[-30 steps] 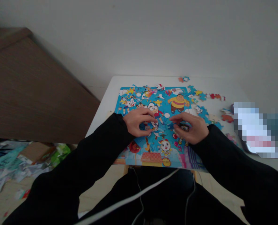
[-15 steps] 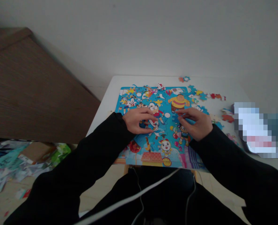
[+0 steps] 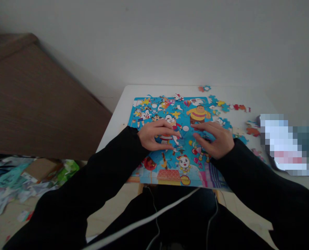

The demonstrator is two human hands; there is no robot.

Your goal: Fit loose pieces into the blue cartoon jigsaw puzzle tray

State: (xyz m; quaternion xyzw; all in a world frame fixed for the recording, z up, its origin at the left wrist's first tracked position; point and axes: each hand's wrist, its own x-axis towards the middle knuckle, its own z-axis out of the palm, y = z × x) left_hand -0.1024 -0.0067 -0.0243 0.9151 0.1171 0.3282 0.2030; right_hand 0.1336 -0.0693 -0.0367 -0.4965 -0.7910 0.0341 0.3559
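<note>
A colourful cartoon jigsaw puzzle (image 3: 167, 175) lies on the table, its picture largely blue. My left hand (image 3: 157, 135) rests low over the puzzle's middle, thumb and fingers apart, touching the figure in red and white. To its right, my right hand (image 3: 217, 139) hovers over or touches the puzzle just below the figure in the yellow striped shirt (image 3: 199, 114). Its thumb and fingers are apart, with no piece visible between them. Both palms hide part of the picture beneath. Several loose puzzle pieces (image 3: 145, 101) lie on top of the puzzle's upper left.
More loose pieces (image 3: 239, 107) are scattered on the white table (image 3: 154, 90) right of the puzzle. A phone with a blurred screen (image 3: 284, 144) is at the right. A brown wooden cabinet (image 3: 40, 104) stands left, and a white cable (image 3: 144, 220) crosses my lap.
My right hand has shifted slightly left, its thumb and fingers spread wider over the blue area. My left hand's fingers have reached a little to the right.
</note>
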